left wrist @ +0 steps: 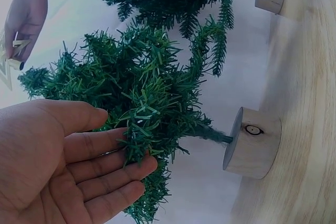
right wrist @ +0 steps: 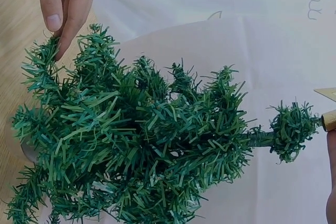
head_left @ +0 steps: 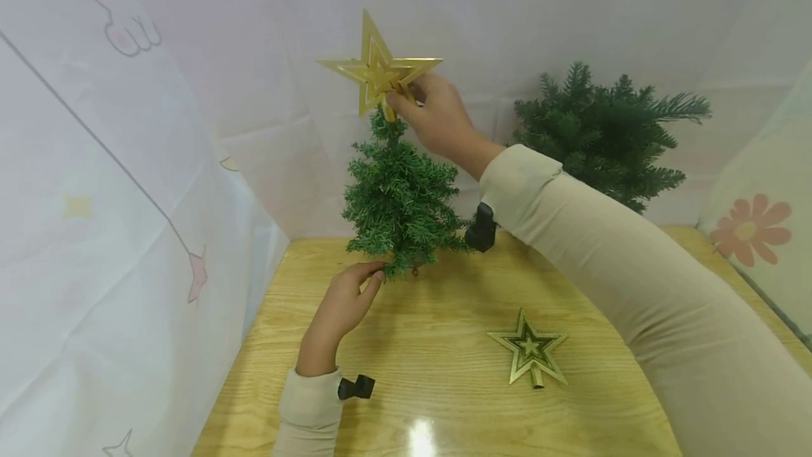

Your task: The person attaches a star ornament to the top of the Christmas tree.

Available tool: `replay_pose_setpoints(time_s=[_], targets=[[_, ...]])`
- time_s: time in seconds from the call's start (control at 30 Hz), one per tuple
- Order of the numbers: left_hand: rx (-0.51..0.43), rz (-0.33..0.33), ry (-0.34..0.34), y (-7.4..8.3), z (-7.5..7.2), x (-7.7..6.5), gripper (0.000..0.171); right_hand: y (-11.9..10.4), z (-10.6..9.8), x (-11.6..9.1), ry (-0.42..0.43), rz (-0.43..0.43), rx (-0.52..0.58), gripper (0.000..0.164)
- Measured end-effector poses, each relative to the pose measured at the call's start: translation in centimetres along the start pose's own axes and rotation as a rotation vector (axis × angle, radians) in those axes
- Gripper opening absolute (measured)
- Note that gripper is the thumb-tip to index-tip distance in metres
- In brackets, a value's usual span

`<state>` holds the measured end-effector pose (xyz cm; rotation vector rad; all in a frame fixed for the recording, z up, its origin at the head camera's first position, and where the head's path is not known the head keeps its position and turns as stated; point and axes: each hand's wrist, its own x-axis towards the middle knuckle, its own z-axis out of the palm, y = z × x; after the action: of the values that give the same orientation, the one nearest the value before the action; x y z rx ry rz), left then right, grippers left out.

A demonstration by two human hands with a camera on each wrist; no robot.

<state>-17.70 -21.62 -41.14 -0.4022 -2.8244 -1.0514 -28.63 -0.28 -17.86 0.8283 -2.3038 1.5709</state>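
We noted a pale wooden tabletop (head_left: 444, 344) with visible grain, closed in by white sheeting printed with faint cartoon shapes; a flowered cushion (head_left: 755, 245) sat at its right edge. At the back of the tabletop stood a small green tree (head_left: 400, 196), upright, with short bristly needles, on a round wooden base (left wrist: 252, 142). Our right hand (head_left: 438, 115) pinched the stem of a gold star (head_left: 377, 69) at the tree's tip, the star layered and glossy. Our left hand (head_left: 345, 302) was relaxed, straight fingers touching a low branch. A second gold star (head_left: 529, 348) lay flat on the tabletop nearer us, and a fuller tree (head_left: 603, 132) stood to the right, behind.
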Motion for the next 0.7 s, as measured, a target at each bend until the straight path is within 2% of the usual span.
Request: replay_pose_setpoints(time_s=[0.3,0.53,0.7], targets=[[-0.011,0.006,-0.007,0.2,0.0,-0.1,0.04,-0.3,0.3,0.7,0.011,-0.016,0.027,0.038],[-0.019,0.015,-0.01,0.4,-0.2,-0.1,0.04,-0.7,0.5,1.1,0.029,-0.077,0.018,0.037],[-0.018,0.013,-0.008,0.4,-0.3,-0.2,0.04,-0.8,0.7,1.2,0.029,-0.09,0.029,0.038]])
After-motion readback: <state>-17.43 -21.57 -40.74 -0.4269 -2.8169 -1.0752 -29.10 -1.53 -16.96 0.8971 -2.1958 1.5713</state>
